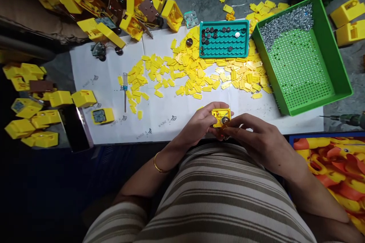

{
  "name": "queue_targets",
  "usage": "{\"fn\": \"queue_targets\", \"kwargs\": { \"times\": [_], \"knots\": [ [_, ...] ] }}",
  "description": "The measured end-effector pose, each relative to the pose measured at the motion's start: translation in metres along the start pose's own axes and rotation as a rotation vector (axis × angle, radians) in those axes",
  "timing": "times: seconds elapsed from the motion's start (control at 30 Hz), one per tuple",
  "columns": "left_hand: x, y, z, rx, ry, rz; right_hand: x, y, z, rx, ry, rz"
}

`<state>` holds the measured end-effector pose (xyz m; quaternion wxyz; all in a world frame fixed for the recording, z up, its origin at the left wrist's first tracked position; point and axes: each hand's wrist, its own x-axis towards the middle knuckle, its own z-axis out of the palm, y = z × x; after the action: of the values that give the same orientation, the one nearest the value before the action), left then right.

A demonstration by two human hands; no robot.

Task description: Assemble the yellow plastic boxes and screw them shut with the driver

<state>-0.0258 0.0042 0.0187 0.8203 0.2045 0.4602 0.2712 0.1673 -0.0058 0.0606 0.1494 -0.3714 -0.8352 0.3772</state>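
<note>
Your left hand (199, 123) is clamping the yellow housing (221, 117) at frame centre; right fingers (232, 131) are pinching the coin cell (225, 120) directly right of it.

Housing (221, 117): glossy yellow plastic. Basket (330, 57): green perforated plastic, holding shiny metal screws (285, 22). Table cover (171, 110): matt white paper.

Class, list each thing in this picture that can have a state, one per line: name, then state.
Yellow plastic housing: held in both hands, a round metal part at its lower edge.
Left hand: gripping the housing.
Right hand: fingers pinching at the metal part.
Teal tray: flat, partly filled with button cells.
Green basket: screws heaped at its far end.
Screwdriver: lying unused.
Phone: screen dark.
</note>
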Motion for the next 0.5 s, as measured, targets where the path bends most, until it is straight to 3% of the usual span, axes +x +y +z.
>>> {"fn": "queue_targets", "kwargs": {
  "times": [0.33,0.5],
  "knots": [
    [-0.0034,-0.0042,0.0042,0.060,-0.038,0.051,0.0033,-0.0060,-0.0050,0.038,-0.049,0.005],
    [-0.0059,-0.0033,0.0047,0.055,-0.077,0.070,0.0028,0.0010,-0.0007,0.133,0.055,0.091]
  ]
}}
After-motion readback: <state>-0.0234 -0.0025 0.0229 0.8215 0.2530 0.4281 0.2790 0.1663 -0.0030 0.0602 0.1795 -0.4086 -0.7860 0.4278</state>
